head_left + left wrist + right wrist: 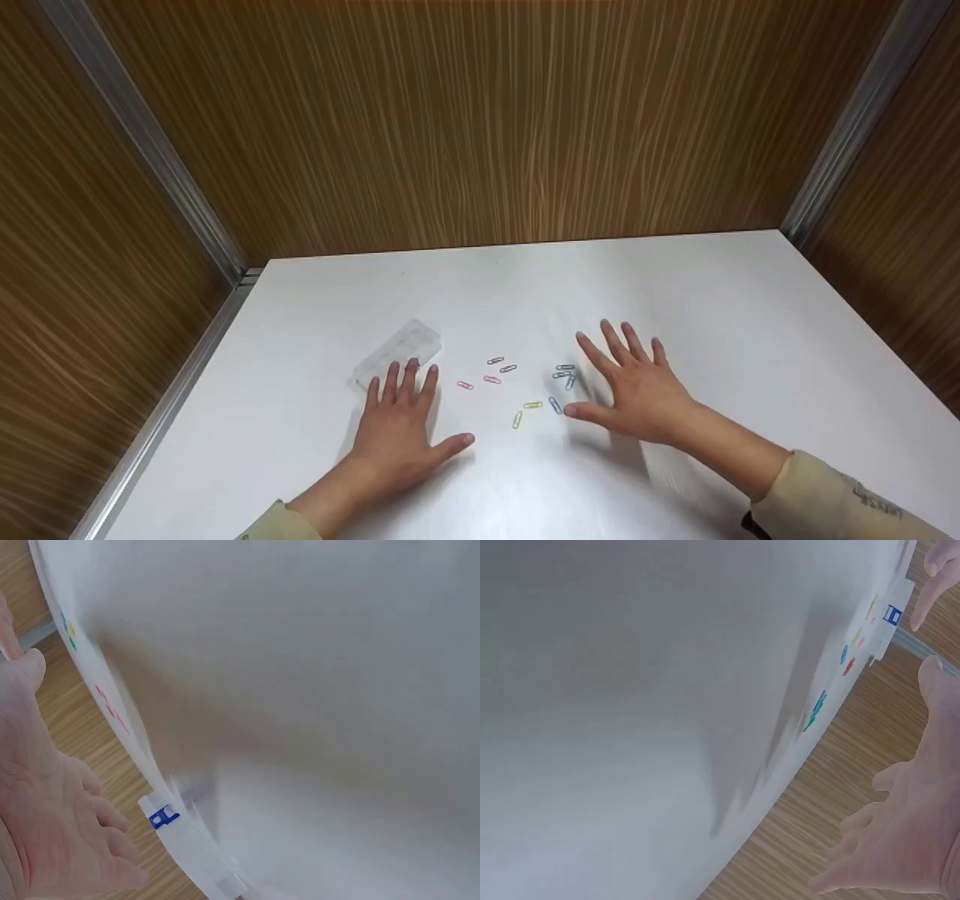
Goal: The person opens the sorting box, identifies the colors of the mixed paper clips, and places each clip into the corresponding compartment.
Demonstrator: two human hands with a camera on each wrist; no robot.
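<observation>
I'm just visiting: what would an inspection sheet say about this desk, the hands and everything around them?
Surface: white table, matte.
Job's things: coloured paper clips scattered between the hands; clear plastic box beyond the left fingertips, contact unclear.
Clutter: nothing seen.
Hands: left hand flat on the table, fingers straight; right hand spread, thumb beside a blue clip.
Cables: nothing seen.
Surroundings: wood-grain walls with metal corner strips.

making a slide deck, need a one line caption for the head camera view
Two open hands, left hand and right hand, flank scattered coloured wire paper clips beside a clear plastic box on a white table.
</observation>
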